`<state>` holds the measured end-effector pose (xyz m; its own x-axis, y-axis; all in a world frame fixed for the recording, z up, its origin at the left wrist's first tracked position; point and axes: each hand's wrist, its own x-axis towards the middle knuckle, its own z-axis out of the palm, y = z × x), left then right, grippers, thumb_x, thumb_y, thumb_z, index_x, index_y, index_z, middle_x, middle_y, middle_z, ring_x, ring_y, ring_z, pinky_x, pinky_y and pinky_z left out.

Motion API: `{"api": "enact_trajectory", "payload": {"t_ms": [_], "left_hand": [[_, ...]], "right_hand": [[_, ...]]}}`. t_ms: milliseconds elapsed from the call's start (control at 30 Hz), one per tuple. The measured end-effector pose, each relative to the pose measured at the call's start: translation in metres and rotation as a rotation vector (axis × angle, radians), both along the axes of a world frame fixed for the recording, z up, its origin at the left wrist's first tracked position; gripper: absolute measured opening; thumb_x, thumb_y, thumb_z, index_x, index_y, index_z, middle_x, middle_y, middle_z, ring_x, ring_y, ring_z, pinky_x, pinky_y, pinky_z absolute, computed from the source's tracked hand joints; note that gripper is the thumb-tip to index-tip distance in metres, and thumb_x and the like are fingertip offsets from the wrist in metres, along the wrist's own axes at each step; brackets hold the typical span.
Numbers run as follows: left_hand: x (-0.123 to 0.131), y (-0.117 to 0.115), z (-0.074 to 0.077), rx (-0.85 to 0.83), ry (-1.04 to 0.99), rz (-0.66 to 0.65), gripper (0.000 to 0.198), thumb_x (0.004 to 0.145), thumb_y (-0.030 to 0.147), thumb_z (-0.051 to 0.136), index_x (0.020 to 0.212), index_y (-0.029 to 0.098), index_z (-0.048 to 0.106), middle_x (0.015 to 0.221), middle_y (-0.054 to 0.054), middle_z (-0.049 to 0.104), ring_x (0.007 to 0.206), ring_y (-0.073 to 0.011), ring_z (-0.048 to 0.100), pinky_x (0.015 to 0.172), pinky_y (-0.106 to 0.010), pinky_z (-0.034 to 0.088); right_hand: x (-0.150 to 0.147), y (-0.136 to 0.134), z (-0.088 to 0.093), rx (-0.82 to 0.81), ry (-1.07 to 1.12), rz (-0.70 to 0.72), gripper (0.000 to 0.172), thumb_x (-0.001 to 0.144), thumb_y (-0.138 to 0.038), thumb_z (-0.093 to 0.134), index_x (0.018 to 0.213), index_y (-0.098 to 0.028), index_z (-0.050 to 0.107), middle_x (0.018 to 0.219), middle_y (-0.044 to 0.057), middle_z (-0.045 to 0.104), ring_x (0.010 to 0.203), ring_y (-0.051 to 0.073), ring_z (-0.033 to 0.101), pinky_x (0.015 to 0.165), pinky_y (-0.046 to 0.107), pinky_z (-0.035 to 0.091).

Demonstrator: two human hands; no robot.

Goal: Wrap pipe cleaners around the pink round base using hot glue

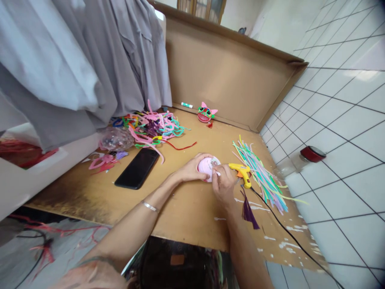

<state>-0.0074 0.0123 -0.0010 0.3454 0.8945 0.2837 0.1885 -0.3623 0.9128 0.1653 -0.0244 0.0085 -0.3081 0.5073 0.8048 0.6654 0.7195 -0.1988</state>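
My left hand (192, 168) is wrapped round the left side of a small round piece coiled from pale pink pipe cleaner (206, 166). On its right side, my right hand (224, 182) pinches a short pale pink end against the coil. Just right of that hand lies a yellow glue gun (245, 172) with an orange trigger and a black cord. A dark purple tassel (249, 212) rests below the glue gun. Farther back, a finished-looking pink and red animal head (205, 113) with ears and big eyes sits by the cardboard wall.
Loose pastel pipe cleaners (264, 176) lie at right, and a tangled coloured heap (156, 124) at back left. A black phone (137, 168) lies at left, a glue stick (187, 105) at the back. Grey cloth (129, 60) hangs over the left side; a red-lidded jar (311, 154) stands by the tiles.
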Motion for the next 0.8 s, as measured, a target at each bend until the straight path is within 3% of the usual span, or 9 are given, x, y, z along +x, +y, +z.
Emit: {"api": "enact_trajectory", "payload": {"t_ms": [333,500,600,800], "left_hand": [[-0.004,-0.002,0.002,0.0,0.037,-0.047,0.074,0.059,0.021,0.074,0.129,0.022,0.05,0.131,-0.008,0.05,0.125,-0.0288,0.05,0.113,-0.045,0.037],[-0.009,-0.002,0.003,0.002,0.038,-0.088,0.058,0.077,0.035,0.062,0.132,0.022,0.048,0.137,-0.008,0.051,0.13,-0.0278,0.048,0.116,-0.043,0.035],[-0.007,0.001,-0.004,-0.025,-0.023,-0.04,0.049,0.09,0.051,0.045,0.129,0.021,0.052,0.135,-0.009,0.054,0.128,-0.0266,0.05,0.114,-0.042,0.036],[0.005,0.004,-0.016,-0.056,-0.14,0.098,0.048,0.091,0.056,0.04,0.117,0.02,0.057,0.125,-0.009,0.06,0.117,-0.025,0.056,0.105,-0.039,0.043]], "right_hand": [[-0.001,0.0,-0.005,0.018,-0.081,-0.041,0.019,0.092,-0.015,0.042,0.094,-0.017,0.06,0.089,0.009,0.063,0.086,0.022,0.058,0.076,0.034,0.047],[-0.003,-0.001,-0.003,0.013,-0.082,-0.037,0.02,0.093,-0.015,0.04,0.091,-0.017,0.06,0.086,0.009,0.062,0.081,0.021,0.055,0.073,0.033,0.046],[-0.004,-0.001,-0.003,0.018,-0.064,-0.026,0.02,0.092,-0.014,0.04,0.091,-0.017,0.06,0.087,0.009,0.062,0.082,0.021,0.055,0.074,0.033,0.045],[-0.007,-0.003,-0.003,0.032,-0.081,-0.026,0.02,0.09,-0.013,0.041,0.089,-0.017,0.061,0.088,0.009,0.063,0.083,0.021,0.056,0.075,0.033,0.045]]}}
